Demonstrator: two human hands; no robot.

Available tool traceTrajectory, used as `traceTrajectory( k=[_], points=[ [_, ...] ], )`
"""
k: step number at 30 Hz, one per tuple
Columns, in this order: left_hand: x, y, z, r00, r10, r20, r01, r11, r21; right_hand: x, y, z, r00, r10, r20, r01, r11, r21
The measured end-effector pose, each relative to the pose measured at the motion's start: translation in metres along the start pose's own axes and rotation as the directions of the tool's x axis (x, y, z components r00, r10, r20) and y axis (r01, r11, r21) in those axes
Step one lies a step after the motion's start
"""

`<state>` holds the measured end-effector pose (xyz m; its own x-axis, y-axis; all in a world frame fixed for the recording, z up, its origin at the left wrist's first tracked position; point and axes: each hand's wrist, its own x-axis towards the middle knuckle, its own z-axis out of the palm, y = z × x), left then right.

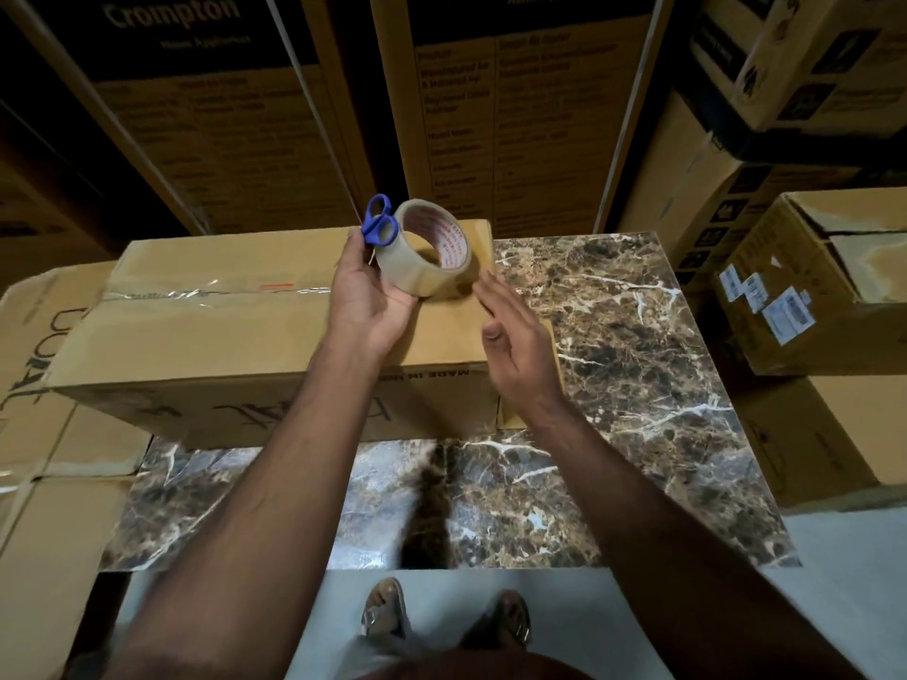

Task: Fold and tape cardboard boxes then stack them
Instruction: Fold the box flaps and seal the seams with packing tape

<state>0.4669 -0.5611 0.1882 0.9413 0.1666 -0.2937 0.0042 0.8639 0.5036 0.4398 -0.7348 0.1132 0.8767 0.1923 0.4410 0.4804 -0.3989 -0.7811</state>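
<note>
Cardboard box (235,331) taped, left hand (373,292) grip clutching round tape roll (432,247), right hand (515,346) released.

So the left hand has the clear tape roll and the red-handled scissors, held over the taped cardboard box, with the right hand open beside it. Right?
Not quite: the head view shows blue-handled scissors, not red. The rest stands: the left hand holds them with the clear tape roll over the taped cardboard box, and the right hand is open beside it.
</note>
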Motion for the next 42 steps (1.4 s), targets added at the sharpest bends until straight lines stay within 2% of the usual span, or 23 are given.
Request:
traceTrajectory(
  k=[2,8,12,14,17,20,22,26,28,30,32,36,39,42],
  points=[
    [-0.003,0.002,-0.005,1.000,0.011,0.011,-0.011,0.999,-0.035,-0.002,0.008,0.001,0.997,-0.070,0.023,0.071,0.996,-0.046],
    [-0.011,-0.003,-0.018,1.000,-0.001,0.002,0.001,1.000,-0.020,-0.020,0.034,0.003,0.982,-0.116,0.149,0.139,0.978,-0.158],
    [-0.010,0.003,-0.017,1.000,0.010,0.007,-0.010,1.000,-0.027,-0.012,0.024,-0.004,0.950,-0.254,0.184,0.304,0.892,-0.336],
    [-0.011,0.001,-0.014,1.000,-0.003,0.007,0.003,1.000,-0.027,-0.012,0.020,-0.009,0.938,-0.295,0.181,0.341,0.879,-0.334],
    [-0.011,-0.003,-0.020,1.000,-0.018,0.006,0.019,0.999,-0.032,-0.028,0.023,-0.008,0.958,-0.194,0.211,0.242,0.941,-0.235],
    [-0.013,-0.003,-0.024,0.999,-0.033,0.005,0.033,0.999,-0.028,-0.054,0.036,-0.009,0.960,-0.057,0.274,0.123,0.965,-0.230],
    [-0.012,0.000,-0.021,1.000,-0.020,0.015,0.021,0.999,-0.032,-0.056,0.037,-0.007,0.956,-0.055,0.287,0.126,0.964,-0.234],
    [-0.014,-0.001,-0.017,0.999,-0.035,0.001,0.035,0.999,-0.001,-0.041,0.011,0.005,0.984,-0.071,0.161,0.086,0.993,-0.085],
    [-0.014,-0.005,-0.020,0.998,-0.057,-0.009,0.057,0.998,0.002,-0.024,0.003,0.004,0.989,0.010,0.149,-0.021,0.997,0.073],
    [-0.014,-0.006,-0.018,0.998,-0.065,-0.017,0.065,0.998,0.017,-0.001,0.005,-0.002,0.962,0.161,0.219,-0.210,0.952,0.223],
    [-0.013,-0.004,-0.016,0.998,-0.058,-0.008,0.058,0.998,-0.007,0.028,0.010,-0.005,0.918,0.257,0.304,-0.336,0.909,0.247],
    [-0.019,-0.004,-0.013,0.999,-0.049,-0.016,0.049,0.999,-0.009,0.069,0.018,-0.006,0.873,0.329,0.361,-0.388,0.916,0.104],
    [-0.021,-0.005,-0.010,0.999,-0.041,-0.029,0.041,0.999,-0.011,0.106,0.015,-0.008,0.865,0.301,0.401,-0.284,0.953,-0.101],
    [-0.022,-0.004,-0.006,0.999,-0.051,-0.019,0.051,0.999,0.002,0.137,0.012,-0.003,0.819,0.283,0.500,-0.141,0.943,-0.303]
  ],
)
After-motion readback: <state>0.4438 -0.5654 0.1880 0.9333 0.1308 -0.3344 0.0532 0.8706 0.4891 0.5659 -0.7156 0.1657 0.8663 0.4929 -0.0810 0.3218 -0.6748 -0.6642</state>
